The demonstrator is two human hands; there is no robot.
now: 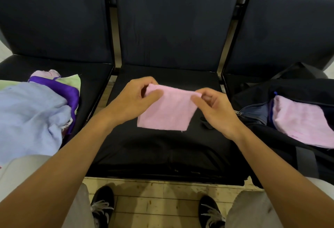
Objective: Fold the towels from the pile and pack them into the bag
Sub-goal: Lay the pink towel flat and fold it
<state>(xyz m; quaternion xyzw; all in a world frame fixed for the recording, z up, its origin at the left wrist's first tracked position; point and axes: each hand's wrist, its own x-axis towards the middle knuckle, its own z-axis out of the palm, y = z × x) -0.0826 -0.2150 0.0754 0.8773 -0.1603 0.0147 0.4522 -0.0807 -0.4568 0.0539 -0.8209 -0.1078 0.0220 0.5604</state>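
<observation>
From the head camera, a small pink towel (167,109) is held up over the middle seat (162,148) of a row of dark chairs. The left hand (133,99) pinches its top left corner with thumb and fingers curled around the cloth. The right hand (216,112) pinches the top right corner the same way. The rest of the towel hangs down toward the person, and its bottom edge looks to be touching the seat or just above it. The long top edge runs side to side, from one hand to the other, so both hands are just as near to it. The next fold will most likely bring one hand across to meet the other, or lay the top edge down onto the bottom edge. The pile (32,112) of loose towels, blue, purple and pale green, sits on the seat to the left, nearer the left hand. The dark bag (271,90) lies open on the seat to the right, nearer the right hand, with a folded pink towel (300,121) already inside it.
</observation>
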